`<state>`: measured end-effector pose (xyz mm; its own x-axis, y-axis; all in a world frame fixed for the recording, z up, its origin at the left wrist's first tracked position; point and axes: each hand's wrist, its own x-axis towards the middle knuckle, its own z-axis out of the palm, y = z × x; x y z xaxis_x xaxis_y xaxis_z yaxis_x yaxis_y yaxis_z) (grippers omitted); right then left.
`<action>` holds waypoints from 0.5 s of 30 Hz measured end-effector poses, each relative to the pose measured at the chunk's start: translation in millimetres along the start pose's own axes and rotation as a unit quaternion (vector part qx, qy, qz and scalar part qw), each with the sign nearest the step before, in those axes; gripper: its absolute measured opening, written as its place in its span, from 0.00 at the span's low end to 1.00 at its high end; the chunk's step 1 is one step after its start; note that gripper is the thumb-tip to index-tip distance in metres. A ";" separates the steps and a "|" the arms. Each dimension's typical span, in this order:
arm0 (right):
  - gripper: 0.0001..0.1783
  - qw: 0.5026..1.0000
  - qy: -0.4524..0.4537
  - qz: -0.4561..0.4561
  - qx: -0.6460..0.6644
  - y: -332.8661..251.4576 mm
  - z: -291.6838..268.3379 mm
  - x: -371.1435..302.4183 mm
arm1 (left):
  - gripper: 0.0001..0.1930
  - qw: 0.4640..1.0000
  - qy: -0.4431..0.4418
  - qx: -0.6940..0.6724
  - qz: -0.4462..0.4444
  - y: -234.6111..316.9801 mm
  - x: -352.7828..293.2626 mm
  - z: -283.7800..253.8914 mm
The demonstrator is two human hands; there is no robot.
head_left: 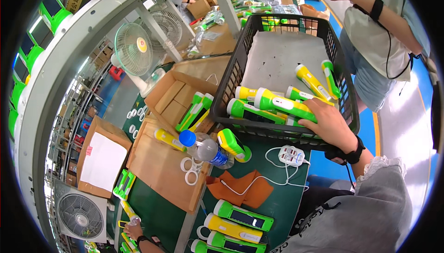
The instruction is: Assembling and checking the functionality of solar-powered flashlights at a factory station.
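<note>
At the near end of a black slatted plastic basket (232, 73), as our head view shows, the grip of our right hand (333, 123) is pinching the tail of a bright green flashlight with a pale switch panel (283, 104), fingers over it and thumb on the lower side. That flashlight lies on top of other green and yellow ones; farther back, a yellow flashlight with a white switch (314, 82) rests on a flat grey sheet (286, 49).

At lower left, a smaller-looking hand (134, 229) with a black wristband is at a slim yellow flashlight (129, 210); we cannot tell whether it is our left hand or a co-worker's, nor how its grip stands.

Beside the basket we see a clear plastic bottle with a blue cap (201, 146), next to a stubby green-and-yellow flashlight (231, 144). On our dark green table (283, 206) lie a white multi-port charger (291, 155), a crumpled orange-brown cloth (256, 194) and a row of green and yellow flashlights (235, 227).
</note>
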<state>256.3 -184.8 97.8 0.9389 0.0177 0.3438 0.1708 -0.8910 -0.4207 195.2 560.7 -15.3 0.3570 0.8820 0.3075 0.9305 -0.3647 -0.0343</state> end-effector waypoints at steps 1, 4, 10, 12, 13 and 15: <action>0.21 1.000 0.001 0.001 -0.001 1.9 1.2 0.7 | 0.37 1.000 0.000 -0.001 0.001 15.8 -9.4 -9.0; 0.23 0.999 0.032 0.013 -0.029 -4.3 3.1 3.2 | 0.39 0.962 0.036 0.043 0.266 15.0 4.0 3.4; 0.22 0.989 -0.019 0.014 -0.147 -12.2 12.6 1.6 | 0.15 0.921 -0.077 0.015 0.382 -10.3 22.4 25.9; 0.19 0.982 0.102 -0.021 -0.160 -18.9 13.3 -6.5 | 0.14 0.914 -0.038 0.094 0.393 16.0 -8.4 11.2; 0.18 0.973 0.177 -0.067 -0.132 -23.6 11.3 -13.3 | 0.22 0.946 -0.034 -0.024 0.322 47.4 -50.3 -39.8; 0.18 0.960 0.220 -0.173 0.012 -36.0 19.0 -36.0 | 0.32 0.942 0.032 -0.172 0.288 43.5 -81.5 -96.1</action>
<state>222.0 -144.8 84.7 0.6082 0.1120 0.7859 0.4605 -0.8562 -0.2344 198.7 444.3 49.5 0.7790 0.4926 0.3881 0.4986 -0.8618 0.0932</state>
